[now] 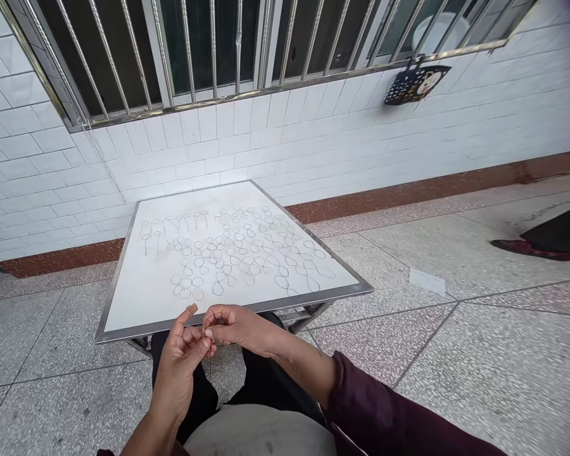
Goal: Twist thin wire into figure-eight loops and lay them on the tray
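My left hand and my right hand meet just off the near edge of a white table with a grey metal rim. Pinched between both sets of fingertips is a thin dark strand, curving over by my right fingers and hanging down below. Whether it is wire or cord I cannot tell. My left index finger points up, while thumb and other fingers close on the strand. Many thin loops of the same look lie in rows on the table, some round, some twisted into figure-eights. Straighter pieces with small looped heads lie at the left.
Behind the table is a white tiled wall with a barred window. A dark patterned bag hangs from the bars. On the speckled floor lies a white sheet; another person's shoe shows at the right.
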Demonstrator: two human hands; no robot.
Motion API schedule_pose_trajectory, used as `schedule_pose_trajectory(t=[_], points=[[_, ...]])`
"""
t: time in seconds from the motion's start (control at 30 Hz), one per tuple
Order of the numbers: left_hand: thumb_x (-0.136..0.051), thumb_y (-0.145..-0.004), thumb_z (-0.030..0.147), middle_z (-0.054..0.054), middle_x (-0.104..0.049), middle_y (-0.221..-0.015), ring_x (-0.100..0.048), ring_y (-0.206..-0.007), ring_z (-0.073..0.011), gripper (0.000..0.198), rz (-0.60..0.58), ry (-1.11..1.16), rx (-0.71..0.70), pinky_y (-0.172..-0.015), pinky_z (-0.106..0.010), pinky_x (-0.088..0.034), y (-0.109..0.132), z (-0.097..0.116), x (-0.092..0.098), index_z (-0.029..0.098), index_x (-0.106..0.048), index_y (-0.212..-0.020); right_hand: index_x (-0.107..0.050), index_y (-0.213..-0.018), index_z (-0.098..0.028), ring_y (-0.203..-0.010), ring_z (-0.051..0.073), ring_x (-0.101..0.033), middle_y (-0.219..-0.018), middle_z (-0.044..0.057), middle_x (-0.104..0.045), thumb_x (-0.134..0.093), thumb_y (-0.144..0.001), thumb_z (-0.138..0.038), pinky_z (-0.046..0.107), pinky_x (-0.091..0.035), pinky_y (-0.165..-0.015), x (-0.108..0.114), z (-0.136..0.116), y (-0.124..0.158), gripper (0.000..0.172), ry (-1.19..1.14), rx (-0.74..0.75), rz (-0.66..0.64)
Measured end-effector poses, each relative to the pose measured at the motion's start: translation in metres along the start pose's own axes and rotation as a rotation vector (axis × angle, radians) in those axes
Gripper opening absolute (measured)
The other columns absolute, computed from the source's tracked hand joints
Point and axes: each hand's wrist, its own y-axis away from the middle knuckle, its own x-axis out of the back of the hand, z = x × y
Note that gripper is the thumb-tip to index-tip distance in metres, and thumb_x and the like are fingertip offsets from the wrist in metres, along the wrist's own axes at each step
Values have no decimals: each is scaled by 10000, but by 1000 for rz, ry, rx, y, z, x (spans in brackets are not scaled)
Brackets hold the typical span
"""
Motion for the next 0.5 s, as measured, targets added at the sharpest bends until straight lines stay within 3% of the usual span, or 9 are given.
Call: schedule_pose_trajectory(t=[0.27,0.5], points=[[-822,-717,325,45,-563,-657,-528,-635,-133,875,-131,-106,-15,-697,-281,-435,-5,-2,9,245,-401,-1480,-663,-776,-172,-621,89,-471,-701,-40,-599,-769,-748,-251,245,-332,-609,0,4,5,135,67,-29,30],[-759,-761,286,33,-551,-684,-520,-647,-135,689,-93,-164,-75,-668,-269,-416,-5,-14,12,276,-515,-1406,-648,-739,-163,-587,78,-423,-669,-45,-571,-744,-727,-206,237,-301,-583,0,16,2,106,54,-13,58]])
